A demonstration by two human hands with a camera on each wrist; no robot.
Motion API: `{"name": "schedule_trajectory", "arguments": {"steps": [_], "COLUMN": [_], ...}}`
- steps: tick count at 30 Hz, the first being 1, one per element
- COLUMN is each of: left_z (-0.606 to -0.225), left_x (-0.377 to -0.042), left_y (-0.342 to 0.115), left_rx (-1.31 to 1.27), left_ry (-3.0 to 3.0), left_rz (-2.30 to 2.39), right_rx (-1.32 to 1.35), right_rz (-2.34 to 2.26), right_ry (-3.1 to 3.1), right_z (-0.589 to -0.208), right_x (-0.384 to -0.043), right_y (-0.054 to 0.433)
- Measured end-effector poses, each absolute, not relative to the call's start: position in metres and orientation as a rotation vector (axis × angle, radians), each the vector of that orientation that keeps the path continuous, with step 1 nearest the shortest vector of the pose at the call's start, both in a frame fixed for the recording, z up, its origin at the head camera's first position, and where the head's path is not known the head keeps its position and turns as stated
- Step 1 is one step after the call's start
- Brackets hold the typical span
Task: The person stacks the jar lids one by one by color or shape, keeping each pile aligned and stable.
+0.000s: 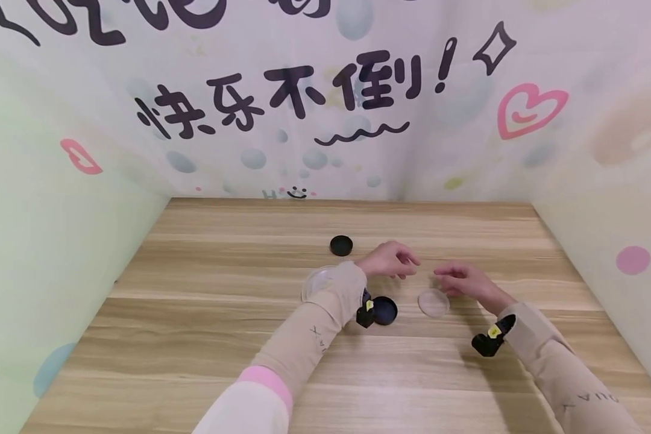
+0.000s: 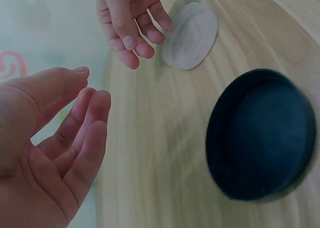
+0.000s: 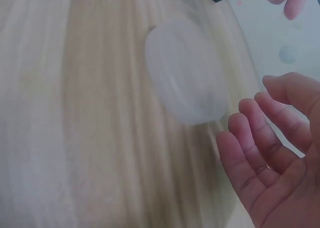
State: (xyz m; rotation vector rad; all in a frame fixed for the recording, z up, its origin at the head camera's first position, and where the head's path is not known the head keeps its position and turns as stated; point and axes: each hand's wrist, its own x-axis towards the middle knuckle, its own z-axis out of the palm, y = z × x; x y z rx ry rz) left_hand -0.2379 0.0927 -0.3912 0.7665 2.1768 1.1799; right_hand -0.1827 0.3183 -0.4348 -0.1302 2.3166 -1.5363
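Observation:
My left hand (image 1: 389, 260) hovers over the wooden table with its fingers loosely bent and nothing in them. Facing it, my right hand (image 1: 465, 281) is also bare, fingers relaxed beside a clear round disc (image 1: 433, 302). In the right wrist view the disc (image 3: 185, 73) looks frosted, with the fingertips close to its edge. A shallow black round lid (image 1: 386, 310) lies below the left wrist, its hollow side up, shown large in the left wrist view (image 2: 262, 138). Farther back sits a smaller black round lid (image 1: 341, 245).
A larger clear round piece (image 1: 316, 281) is partly hidden under the left sleeve. Printed cloth (image 1: 282, 163) closes off the back of the wooden table (image 1: 195, 337), and pale panels (image 1: 618, 199) stand along both sides. Each wrist carries a small black camera (image 1: 487, 345).

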Motion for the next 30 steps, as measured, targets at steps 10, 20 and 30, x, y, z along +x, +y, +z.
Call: {"name": "schedule_trajectory", "arguments": {"steps": [10, 20, 30], "left_z": [-0.410, -0.429, -0.440], "left_x": [-0.230, -0.220, -0.218], "left_y": [0.105, 0.116, 0.120], "left_rx": [0.797, 0.771, 0.726], "left_ry": [2.274, 2.292, 2.354], "left_rz": [1.104, 1.100, 1.049], "right_rx": [-0.062, -0.058, -0.025], "right_rz": [-1.527, -1.601, -1.571], "right_ry": [2.286, 2.205, 2.255], "right_z": [-0.441, -0.440, -0.440], "right_x": [-0.175, -0.166, -0.163], "right_y": [0.322, 0.326, 0.321]}}
